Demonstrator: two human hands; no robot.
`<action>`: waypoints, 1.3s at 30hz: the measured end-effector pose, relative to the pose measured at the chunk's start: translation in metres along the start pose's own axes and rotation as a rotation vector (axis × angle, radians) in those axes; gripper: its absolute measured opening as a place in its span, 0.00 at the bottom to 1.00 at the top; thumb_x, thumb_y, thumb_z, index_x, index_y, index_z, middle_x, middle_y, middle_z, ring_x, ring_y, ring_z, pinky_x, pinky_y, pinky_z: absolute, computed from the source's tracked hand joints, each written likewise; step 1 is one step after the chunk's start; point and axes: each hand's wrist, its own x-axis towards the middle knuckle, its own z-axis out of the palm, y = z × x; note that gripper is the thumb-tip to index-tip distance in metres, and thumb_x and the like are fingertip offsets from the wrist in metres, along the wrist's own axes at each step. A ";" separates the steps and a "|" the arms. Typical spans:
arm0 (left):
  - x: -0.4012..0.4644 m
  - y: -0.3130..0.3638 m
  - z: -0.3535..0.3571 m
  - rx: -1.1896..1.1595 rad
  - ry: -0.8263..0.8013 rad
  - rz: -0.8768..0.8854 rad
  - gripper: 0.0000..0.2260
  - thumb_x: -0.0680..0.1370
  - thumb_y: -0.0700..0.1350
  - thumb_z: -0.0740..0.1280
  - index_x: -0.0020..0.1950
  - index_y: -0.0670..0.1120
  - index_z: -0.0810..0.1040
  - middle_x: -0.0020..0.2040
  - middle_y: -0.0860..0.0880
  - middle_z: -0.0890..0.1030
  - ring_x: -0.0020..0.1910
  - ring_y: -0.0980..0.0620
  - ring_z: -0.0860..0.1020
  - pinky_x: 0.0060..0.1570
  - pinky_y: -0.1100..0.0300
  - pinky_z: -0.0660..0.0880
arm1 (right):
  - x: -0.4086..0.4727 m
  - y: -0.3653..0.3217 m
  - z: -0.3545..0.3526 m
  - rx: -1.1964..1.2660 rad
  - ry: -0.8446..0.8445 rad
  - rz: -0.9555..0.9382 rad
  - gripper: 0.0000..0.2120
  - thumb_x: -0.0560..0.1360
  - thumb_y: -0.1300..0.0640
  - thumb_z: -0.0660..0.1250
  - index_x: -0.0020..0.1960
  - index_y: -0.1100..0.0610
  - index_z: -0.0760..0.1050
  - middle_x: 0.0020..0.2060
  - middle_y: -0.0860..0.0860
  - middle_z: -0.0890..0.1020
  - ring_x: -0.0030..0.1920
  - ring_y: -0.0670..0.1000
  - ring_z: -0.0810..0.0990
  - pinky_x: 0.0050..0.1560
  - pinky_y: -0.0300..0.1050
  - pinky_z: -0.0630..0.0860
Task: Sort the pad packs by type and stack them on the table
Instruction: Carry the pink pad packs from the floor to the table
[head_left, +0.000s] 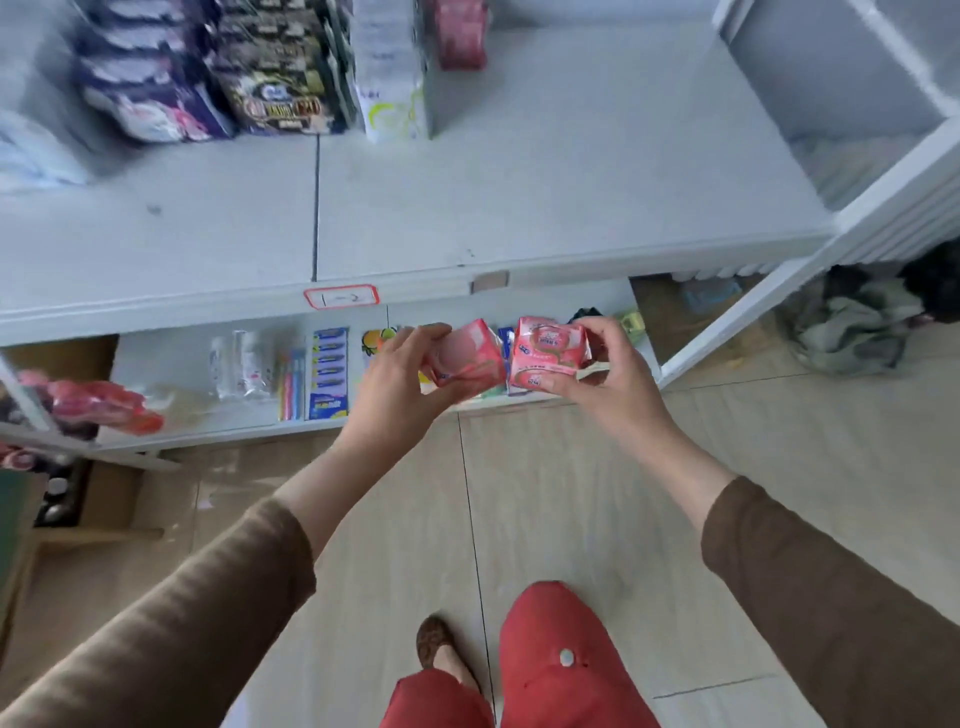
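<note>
My left hand (400, 384) grips a pink pad pack (467, 358), blurred and tilted. My right hand (608, 374) holds a second pink pad pack (548, 353) upright, its printed face toward me. The two packs are side by side, almost touching, in front of the white table's front edge (415, 291). On the far left of the table stand stacks of dark purple packs (150, 83), black packs (280, 78) and a white-green pack (395, 83). A pink pack (462, 36) sits farther back.
A lower shelf (182, 410) under the table holds toothbrushes, a blue card and clear bottles. Red bags (98, 405) lie at the left. A white frame (779, 301) and a pile of cloth (857, 322) are at the right. A cardboard box (104, 499) sits on the tiled floor.
</note>
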 end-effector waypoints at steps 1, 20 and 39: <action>0.013 0.010 -0.010 0.005 0.009 0.021 0.28 0.69 0.55 0.76 0.67 0.50 0.74 0.54 0.55 0.75 0.48 0.54 0.76 0.50 0.58 0.73 | 0.011 -0.013 -0.005 0.014 0.017 -0.022 0.31 0.64 0.50 0.82 0.62 0.46 0.71 0.52 0.43 0.82 0.51 0.45 0.81 0.53 0.51 0.80; 0.391 0.050 -0.036 0.579 0.087 0.097 0.21 0.70 0.47 0.74 0.61 0.47 0.75 0.56 0.46 0.76 0.52 0.41 0.77 0.45 0.48 0.75 | 0.319 -0.062 -0.039 0.040 -0.028 -0.143 0.31 0.62 0.45 0.83 0.59 0.49 0.73 0.55 0.46 0.79 0.48 0.49 0.79 0.47 0.43 0.78; 0.500 0.016 -0.053 0.855 -0.085 -0.002 0.19 0.72 0.64 0.69 0.57 0.57 0.78 0.56 0.52 0.78 0.60 0.47 0.72 0.57 0.49 0.64 | 0.420 -0.056 0.011 -0.095 -0.234 -0.221 0.29 0.69 0.52 0.77 0.66 0.47 0.69 0.57 0.45 0.74 0.52 0.44 0.78 0.51 0.51 0.81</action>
